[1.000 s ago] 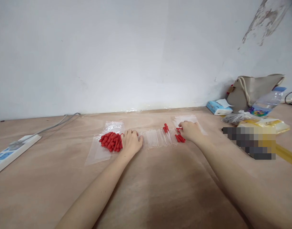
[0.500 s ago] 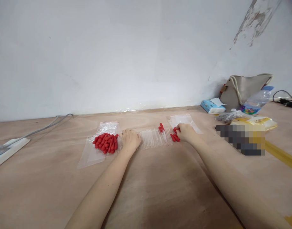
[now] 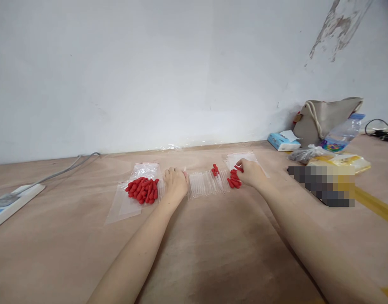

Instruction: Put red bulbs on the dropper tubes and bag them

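Note:
A row of clear plastic tubes (image 3: 207, 184) lies across the wooden table (image 3: 212, 253). My left hand (image 3: 175, 184) rests at the row's left end with its fingers curled, seemingly pinching a clear tube. A heap of red rubber caps (image 3: 142, 190) sits on a clear bag (image 3: 130, 198) just left of that hand. My right hand (image 3: 250, 172) is at the row's right end, its fingers pinched on a red cap (image 3: 238, 168) above a small cluster of red-capped pieces (image 3: 233, 180). Two more red caps (image 3: 215, 169) lie behind the row.
A white power strip (image 3: 13, 200) with a grey cable lies at the far left. At the right stand a beige drawstring bag (image 3: 328, 118), a blue tissue pack (image 3: 283, 142), a plastic bottle (image 3: 342, 134) and yellow packets (image 3: 345, 162). Another clear bag (image 3: 241, 159) lies behind my right hand.
My right hand has lifted slightly and now pinches a red cap. My left hand has curled tighter at the tubes' left end. The view shifted a little.

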Tool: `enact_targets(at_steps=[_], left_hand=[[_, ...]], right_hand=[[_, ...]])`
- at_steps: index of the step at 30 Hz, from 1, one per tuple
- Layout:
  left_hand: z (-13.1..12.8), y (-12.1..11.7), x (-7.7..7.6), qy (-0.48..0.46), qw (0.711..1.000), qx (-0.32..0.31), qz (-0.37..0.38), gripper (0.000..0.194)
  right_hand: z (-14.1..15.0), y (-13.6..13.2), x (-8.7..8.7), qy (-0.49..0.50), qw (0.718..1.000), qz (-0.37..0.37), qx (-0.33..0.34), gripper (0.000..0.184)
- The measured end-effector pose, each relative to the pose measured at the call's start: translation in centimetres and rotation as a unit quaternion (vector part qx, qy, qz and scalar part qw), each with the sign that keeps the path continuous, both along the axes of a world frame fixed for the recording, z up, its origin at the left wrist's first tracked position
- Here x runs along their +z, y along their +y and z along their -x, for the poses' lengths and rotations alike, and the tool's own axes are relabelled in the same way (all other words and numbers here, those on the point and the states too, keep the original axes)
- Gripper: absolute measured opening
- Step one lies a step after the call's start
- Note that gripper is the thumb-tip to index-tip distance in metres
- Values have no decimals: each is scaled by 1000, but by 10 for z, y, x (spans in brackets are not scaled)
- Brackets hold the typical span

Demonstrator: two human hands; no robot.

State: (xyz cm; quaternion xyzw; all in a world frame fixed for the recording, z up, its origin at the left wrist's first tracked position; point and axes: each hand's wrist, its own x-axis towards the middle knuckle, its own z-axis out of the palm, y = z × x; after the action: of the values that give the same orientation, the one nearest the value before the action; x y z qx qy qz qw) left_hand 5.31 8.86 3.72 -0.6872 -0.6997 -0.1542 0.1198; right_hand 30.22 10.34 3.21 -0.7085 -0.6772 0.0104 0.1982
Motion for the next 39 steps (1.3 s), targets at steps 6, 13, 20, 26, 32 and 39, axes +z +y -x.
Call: enact_targets(at_steps=[6,13,20,26,32,39], left_hand=[[33,-34,-2,-61,983,-174,27,21],[67,-56,-42,-88,936,-340,-8,30],[66,-58,-49,-162,909,-383,-14,33],[65,-60,-47,-156,905,-395,0,33],[66,-59,-45,-142,897,-417,-10,37],[69,-59,-44,-161,883,-440,-11,35]], right_hand=[[40,-18,-7,214,951,-195,106,21],[91,-59,-41,180,909,-195,321,15],[95,-69,-46,127,913,-166,351,14],[96,-67,-47,121,913,-165,352,14],[98,-70,-46,122,906,-180,363,15],[98,-66,-52,185,891,-185,372,19]])
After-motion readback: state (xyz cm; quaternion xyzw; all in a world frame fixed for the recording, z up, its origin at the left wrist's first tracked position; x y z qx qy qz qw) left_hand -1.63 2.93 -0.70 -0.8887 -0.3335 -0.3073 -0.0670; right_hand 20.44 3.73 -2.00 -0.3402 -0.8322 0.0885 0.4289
